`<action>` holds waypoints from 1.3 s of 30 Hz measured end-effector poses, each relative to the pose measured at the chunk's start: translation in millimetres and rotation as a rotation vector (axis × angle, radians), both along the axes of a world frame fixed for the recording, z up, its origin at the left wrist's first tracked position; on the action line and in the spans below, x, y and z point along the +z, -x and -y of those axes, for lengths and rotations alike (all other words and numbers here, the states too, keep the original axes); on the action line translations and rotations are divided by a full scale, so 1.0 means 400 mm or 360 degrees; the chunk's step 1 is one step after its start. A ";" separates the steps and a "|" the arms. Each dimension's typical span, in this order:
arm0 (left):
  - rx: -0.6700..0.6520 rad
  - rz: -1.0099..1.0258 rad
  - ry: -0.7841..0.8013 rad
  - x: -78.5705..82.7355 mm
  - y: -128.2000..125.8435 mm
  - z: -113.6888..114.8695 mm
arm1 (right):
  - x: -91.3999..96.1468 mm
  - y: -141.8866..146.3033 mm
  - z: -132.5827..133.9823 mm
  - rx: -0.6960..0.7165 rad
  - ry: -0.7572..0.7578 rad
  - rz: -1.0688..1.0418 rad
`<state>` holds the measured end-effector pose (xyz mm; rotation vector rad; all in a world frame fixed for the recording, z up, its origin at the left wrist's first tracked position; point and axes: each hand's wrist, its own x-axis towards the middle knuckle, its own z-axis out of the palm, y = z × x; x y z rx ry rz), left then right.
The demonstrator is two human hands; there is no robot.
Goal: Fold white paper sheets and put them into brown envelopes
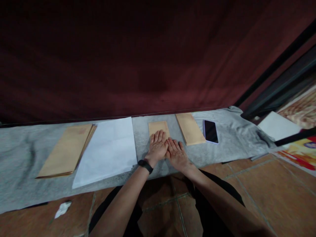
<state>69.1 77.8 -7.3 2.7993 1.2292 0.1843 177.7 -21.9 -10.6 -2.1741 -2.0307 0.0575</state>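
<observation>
A brown paper envelope point(158, 126) lies flat on the grey cloth in front of me, its lower part covered by my hands. My left hand point(157, 146), with a black band on the wrist, rests flat on it, fingers stretched out. Beside it, my right hand point(177, 154) lies flat with fingers extended, near the envelope's lower right edge; the two hands touch or nearly touch. To the right is another brown envelope point(190, 129). White paper sheets point(111, 148) lie to the left, next to a stack of larger brown envelopes point(65, 149).
A phone point(210, 131) with a purple edge lies right of the envelopes on the grey cloth point(232, 138). Behind hangs a dark red curtain point(148, 65). Black bars point(278, 65) stand at the right. A crumpled white scrap point(62, 209) is on the tiled floor point(276, 184).
</observation>
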 end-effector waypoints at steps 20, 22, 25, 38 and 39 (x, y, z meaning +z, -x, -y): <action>0.0086 0.0031 0.0106 -0.004 -0.040 -0.084 | 0.014 -0.005 0.030 0.0191 -0.0003 -0.0038; 0.0053 0.0031 0.0108 -0.002 -0.014 -0.054 | 0.019 -0.027 0.025 0.0250 0.0052 -0.0070; 0.0036 0.0050 0.0081 0.002 0.024 -0.004 | 0.022 -0.061 0.018 0.0303 0.0122 -0.0114; -0.0035 0.0020 0.0098 0.001 0.109 0.142 | -0.005 -0.124 -0.003 0.0352 0.0185 -0.0189; -0.0043 0.0018 0.0108 0.003 0.110 0.141 | -0.005 -0.125 -0.003 0.0352 0.0186 -0.0196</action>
